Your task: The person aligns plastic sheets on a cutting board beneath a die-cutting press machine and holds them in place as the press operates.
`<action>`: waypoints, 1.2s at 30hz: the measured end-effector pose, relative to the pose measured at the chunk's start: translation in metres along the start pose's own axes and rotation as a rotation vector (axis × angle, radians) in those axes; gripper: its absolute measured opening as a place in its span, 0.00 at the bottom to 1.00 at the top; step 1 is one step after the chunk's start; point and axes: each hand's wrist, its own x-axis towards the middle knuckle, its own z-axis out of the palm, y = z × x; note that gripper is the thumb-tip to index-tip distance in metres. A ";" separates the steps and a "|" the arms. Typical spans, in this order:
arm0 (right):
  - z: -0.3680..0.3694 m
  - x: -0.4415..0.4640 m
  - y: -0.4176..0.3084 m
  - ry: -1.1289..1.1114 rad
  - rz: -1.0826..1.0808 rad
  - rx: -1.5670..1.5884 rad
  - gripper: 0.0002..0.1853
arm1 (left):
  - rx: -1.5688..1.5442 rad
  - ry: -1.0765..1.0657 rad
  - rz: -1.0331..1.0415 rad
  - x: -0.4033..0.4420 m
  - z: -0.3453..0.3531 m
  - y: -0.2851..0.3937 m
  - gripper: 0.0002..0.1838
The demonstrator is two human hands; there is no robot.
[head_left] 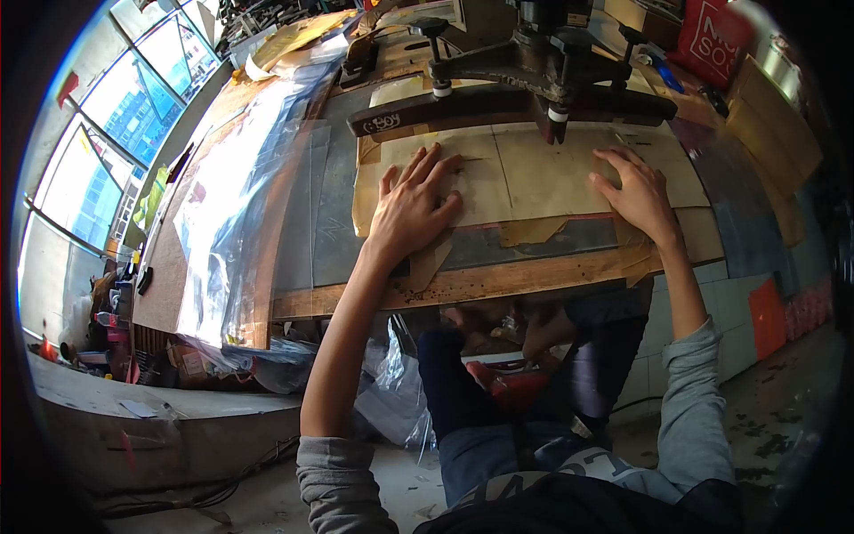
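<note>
My left hand point(414, 200) lies with fingers spread on the left part of a pale, flat sheet point(543, 165), which looks like card or board. On the sheet's right part, my right hand point(633, 191) rests with its fingers apart and slightly bent. Neither hand holds anything. A dark line runs down the sheet between them. Just beyond my fingers, a dark metal bar point(427, 120) of a machine spans above the sheet. Brown tape pieces point(534, 233) show along the near edge, over a dark flat surface point(498, 249).
Clear plastic sheets point(240, 222) cover the worktable to the left. A wooden edge point(498, 276) borders the work surface near me. The machine's dark head point(543, 62) hangs over the middle. At the back right are a red bag point(712, 40) and a cardboard piece point(774, 125).
</note>
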 end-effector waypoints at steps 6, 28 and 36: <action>0.001 -0.001 0.001 0.010 -0.015 0.058 0.22 | 0.000 -0.008 0.002 0.001 -0.002 0.001 0.31; 0.035 -0.121 -0.007 0.570 -0.248 0.044 0.16 | 0.163 0.466 -0.091 -0.078 0.049 0.159 0.23; 0.064 -0.100 0.004 0.929 -0.364 -0.046 0.23 | 0.354 0.988 0.038 -0.059 0.093 0.134 0.21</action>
